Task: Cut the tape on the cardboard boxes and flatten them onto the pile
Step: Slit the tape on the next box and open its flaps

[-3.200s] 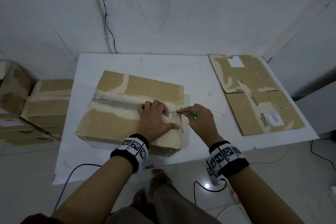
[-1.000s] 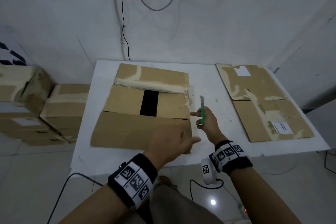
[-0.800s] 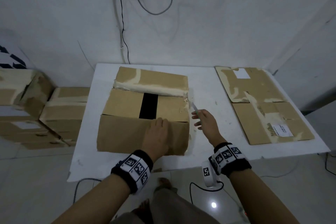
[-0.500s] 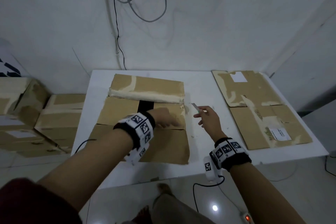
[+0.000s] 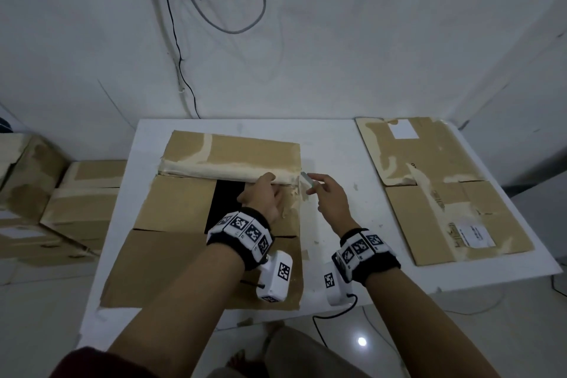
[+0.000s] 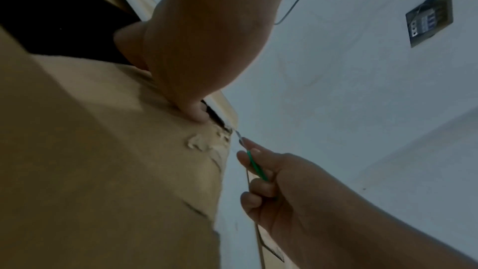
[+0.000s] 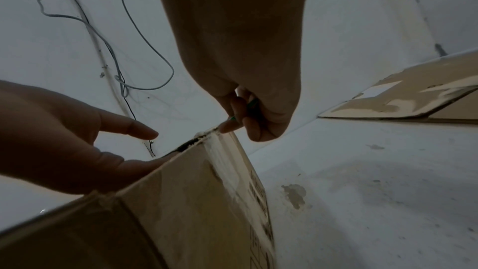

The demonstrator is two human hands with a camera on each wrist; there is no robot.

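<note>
A cardboard box [image 5: 181, 205] stands on the white table [image 5: 331, 144], its near flap folded out toward me and a dark gap showing between the inner flaps. The far flap still lies over the top, with pale tape along its edge. My left hand [image 5: 260, 196] rests with straight fingers on the right inner flap beside that taped edge; the thumb presses the cardboard [image 6: 103, 150]. My right hand [image 5: 329, 202] grips a green-handled cutter [image 5: 306, 181]. Its blade tip [image 6: 238, 135] sits at the right end of the taped seam, at the box's corner [image 7: 207, 136].
A pile of flattened cardboard [image 5: 445, 187] lies on the table's right side. Several taped boxes [image 5: 61, 193] are stacked on the floor to the left. Cables [image 5: 214, 9] hang on the wall behind. A cord [image 5: 334, 313] runs under the table's front edge.
The near flap has swung down toward me. My left hand moved from that flap up to the far flap's seam. My right hand brought the cutter to the seam's right end.
</note>
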